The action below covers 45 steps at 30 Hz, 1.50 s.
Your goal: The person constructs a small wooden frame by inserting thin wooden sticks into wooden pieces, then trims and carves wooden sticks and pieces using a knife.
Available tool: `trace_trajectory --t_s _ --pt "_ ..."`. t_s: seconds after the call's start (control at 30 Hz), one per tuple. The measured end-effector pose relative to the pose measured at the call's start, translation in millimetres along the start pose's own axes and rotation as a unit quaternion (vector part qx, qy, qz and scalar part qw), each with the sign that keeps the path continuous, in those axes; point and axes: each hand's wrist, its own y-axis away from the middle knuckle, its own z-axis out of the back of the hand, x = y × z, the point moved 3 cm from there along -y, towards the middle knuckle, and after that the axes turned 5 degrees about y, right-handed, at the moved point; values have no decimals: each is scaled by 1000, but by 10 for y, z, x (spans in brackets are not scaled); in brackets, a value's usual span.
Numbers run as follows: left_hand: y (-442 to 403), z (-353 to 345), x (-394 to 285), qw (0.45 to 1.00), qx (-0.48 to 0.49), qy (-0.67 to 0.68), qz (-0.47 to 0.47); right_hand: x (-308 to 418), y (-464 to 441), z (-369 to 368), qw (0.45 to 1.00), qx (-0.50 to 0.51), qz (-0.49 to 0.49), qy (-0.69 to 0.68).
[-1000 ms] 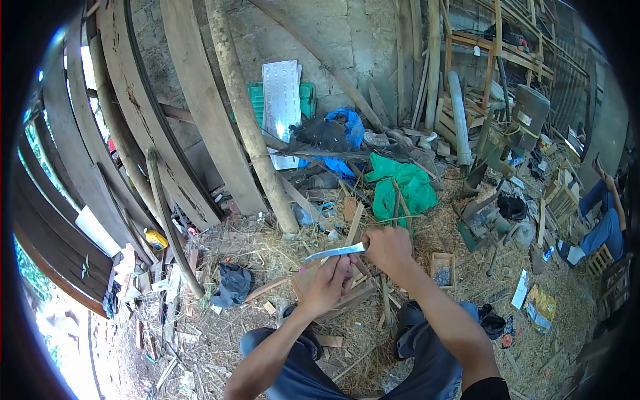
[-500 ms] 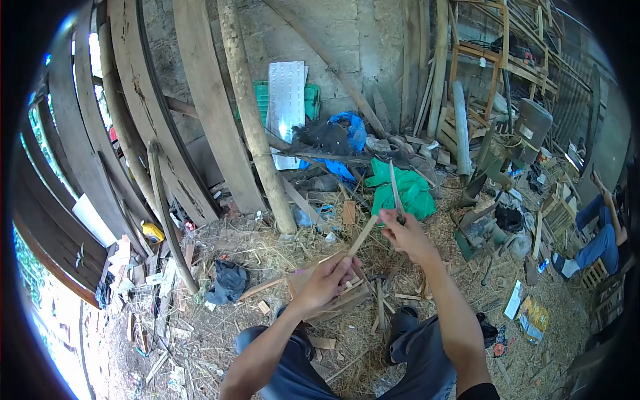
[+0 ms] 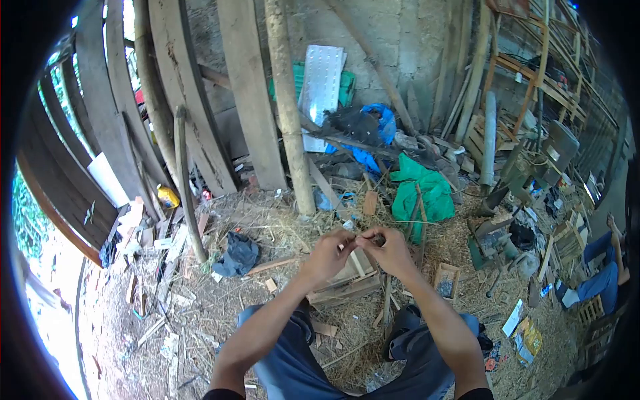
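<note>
My left hand [image 3: 327,255] and my right hand [image 3: 391,253] meet fingertip to fingertip in front of me. Both are pinched closed. Whatever lies between the fingers is too small to make out, though a dark spot shows at the right hand's curled fingers. Just below them stands a wooden box [image 3: 343,291] on the ground between my feet. A pale wood strip [image 3: 361,263] rests over the box's top, below my fingers. Right of the box is a small wooden tray [image 3: 456,287] holding small grey pieces, perhaps nails.
A green plastic bag [image 3: 421,200] lies ahead, with thin sticks across it. A black plastic bag [image 3: 239,256] sits to the left, near a leaning pole [image 3: 189,193]. At far right, a person's legs [image 3: 598,280] show. Wood scraps and shavings litter the ground.
The long wood strip has left my left hand's grip and the blade no longer shows in my right. My hands have come together. The view has shifted, and the small tray shows now.
</note>
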Motion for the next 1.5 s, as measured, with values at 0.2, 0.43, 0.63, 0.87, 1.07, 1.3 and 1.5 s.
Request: trace_trajectory --t_s 0.2,0.43,0.63,0.87,1.07,1.3,1.5 --pt "-94 271 517 994 8 72 84 -369 -87 -439 994 3 -111 1" --pt "65 197 1075 997 -66 28 41 -466 259 -845 977 62 -196 49" --pt "230 -8 1175 999 -31 0 21 -633 379 -1071 969 81 -223 69" --pt "207 -80 1073 999 -23 20 33 -591 340 -1086 974 59 -202 86" --pt "221 -99 1152 999 -11 -20 44 -529 325 -1038 966 70 -209 139" --pt "231 -126 1077 998 15 -52 -33 -488 387 -1117 972 56 -141 180" --pt "267 -122 1060 998 25 -49 -36 -491 449 -1212 957 48 -106 265"
